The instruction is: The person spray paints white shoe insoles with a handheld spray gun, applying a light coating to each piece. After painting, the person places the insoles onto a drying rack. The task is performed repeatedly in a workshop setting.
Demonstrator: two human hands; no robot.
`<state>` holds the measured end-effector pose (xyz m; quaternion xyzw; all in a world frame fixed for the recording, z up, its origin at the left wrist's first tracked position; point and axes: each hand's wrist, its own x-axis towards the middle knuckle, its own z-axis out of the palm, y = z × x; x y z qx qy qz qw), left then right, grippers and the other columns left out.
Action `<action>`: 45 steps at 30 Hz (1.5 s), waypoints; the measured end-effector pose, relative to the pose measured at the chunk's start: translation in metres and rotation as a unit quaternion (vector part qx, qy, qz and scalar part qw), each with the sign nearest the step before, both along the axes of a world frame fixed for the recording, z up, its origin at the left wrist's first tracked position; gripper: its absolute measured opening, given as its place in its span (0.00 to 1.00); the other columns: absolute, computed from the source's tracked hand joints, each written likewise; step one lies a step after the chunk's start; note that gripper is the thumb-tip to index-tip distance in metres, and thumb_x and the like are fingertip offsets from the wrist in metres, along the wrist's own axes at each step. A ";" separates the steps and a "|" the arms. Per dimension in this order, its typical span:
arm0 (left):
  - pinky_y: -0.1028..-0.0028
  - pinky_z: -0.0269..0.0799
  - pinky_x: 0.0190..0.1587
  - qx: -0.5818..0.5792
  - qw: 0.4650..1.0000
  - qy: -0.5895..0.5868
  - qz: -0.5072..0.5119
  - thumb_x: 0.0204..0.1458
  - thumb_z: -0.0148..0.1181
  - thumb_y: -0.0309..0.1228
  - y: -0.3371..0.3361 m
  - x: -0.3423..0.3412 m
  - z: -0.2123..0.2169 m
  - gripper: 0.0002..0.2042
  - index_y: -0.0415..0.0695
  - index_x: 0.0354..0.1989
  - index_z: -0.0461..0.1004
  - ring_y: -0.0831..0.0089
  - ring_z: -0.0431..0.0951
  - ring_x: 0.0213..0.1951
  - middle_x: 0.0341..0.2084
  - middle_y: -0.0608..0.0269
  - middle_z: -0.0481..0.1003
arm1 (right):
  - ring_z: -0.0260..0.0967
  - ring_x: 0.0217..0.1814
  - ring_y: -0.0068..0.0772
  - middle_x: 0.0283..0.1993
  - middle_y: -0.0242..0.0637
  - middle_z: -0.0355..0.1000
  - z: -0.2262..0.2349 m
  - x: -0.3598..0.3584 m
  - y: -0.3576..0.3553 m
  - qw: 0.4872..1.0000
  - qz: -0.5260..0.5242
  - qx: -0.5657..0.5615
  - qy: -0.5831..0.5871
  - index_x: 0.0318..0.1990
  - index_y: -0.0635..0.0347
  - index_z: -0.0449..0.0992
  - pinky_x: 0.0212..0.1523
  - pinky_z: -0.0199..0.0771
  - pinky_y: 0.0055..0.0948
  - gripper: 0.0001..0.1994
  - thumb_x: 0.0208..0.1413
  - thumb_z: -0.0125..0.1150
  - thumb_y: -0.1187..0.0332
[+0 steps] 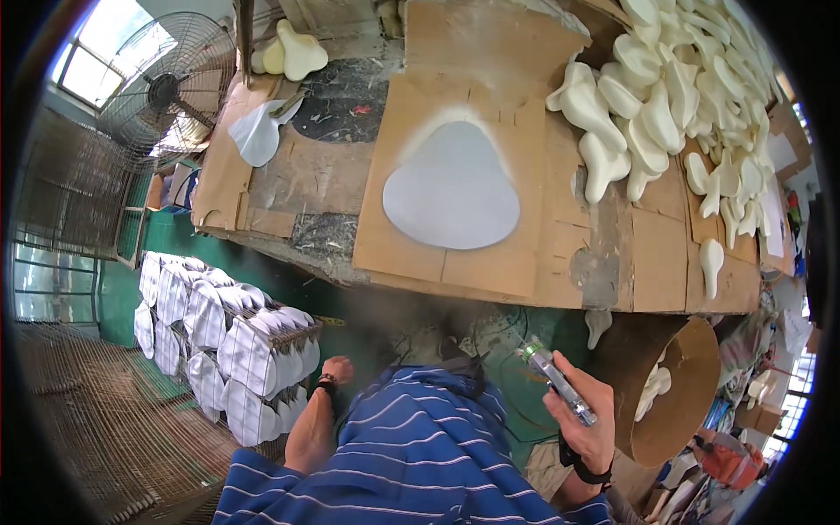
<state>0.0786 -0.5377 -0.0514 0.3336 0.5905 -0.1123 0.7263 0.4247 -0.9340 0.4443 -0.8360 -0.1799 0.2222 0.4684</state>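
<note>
My right hand (584,409) is wrapped round a spray gun (560,383), silver with a green ring near its nozzle, held in front of the table's near edge. My left hand (337,370) hangs low beside the rack, its fingers curled in and nothing visible in them. On a cardboard sheet (398,114) in the middle of the table lies a flat grey piece (451,188), a rounded triangle in outline. Pale overspray rings its far edge. Neither hand touches it.
Cream saddle-shaped foam pads (661,114) are heaped at the table's right. Below stands a cardboard drum (672,420) with more pads. A wire rack (297,334) of white-grey pieces stands left, near a large fan (163,90). Another grey piece (256,133) lies far left.
</note>
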 end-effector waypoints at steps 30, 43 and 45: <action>0.66 0.75 0.25 0.098 0.984 0.095 -0.116 0.54 0.56 0.30 0.002 0.036 0.056 0.14 0.44 0.49 0.71 0.67 0.78 0.26 0.29 0.60 0.77 | 0.69 0.31 0.28 0.34 0.43 0.74 -0.015 0.020 0.029 0.995 -0.049 0.040 -0.074 0.57 0.66 0.71 0.37 0.69 0.23 0.25 0.48 0.65 0.78; 0.71 0.73 0.23 0.104 0.983 0.049 -0.142 0.54 0.56 0.32 0.007 0.042 0.039 0.16 0.43 0.51 0.71 0.68 0.77 0.24 0.29 0.60 0.76 | 0.70 0.34 0.28 0.37 0.43 0.75 -0.010 -0.012 0.026 0.989 -0.111 0.049 -0.085 0.56 0.66 0.72 0.39 0.70 0.24 0.24 0.47 0.63 0.80; 0.71 0.73 0.23 0.131 0.977 0.065 -0.158 0.54 0.56 0.32 -0.003 0.048 0.041 0.15 0.43 0.50 0.71 0.68 0.77 0.24 0.29 0.60 0.76 | 0.71 0.34 0.29 0.37 0.45 0.76 -0.004 -0.014 0.025 0.993 -0.074 0.041 -0.083 0.56 0.65 0.72 0.38 0.70 0.24 0.25 0.46 0.64 0.79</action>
